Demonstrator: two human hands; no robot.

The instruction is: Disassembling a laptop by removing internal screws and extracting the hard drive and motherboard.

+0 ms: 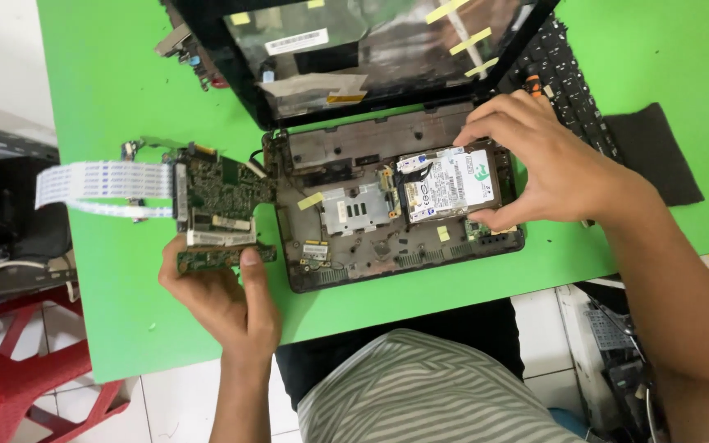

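My left hand (221, 302) grips the near edge of a green circuit board (217, 207), held just left of an opened laptop base (346, 250). A wide white ribbon cable (100, 182) trails left from the board. My right hand (539, 164) pinches a silver hard drive (446, 184) by its far and near edges, over the right side of the laptop base. The drive's labelled face points up.
The laptop's screen lid (354, 49), with yellow tape strips, lies open at the back. A black keyboard (572, 82) and a dark cloth (658, 152) rest on the green table (116, 90) to the right. A red stool (18, 377) stands at lower left.
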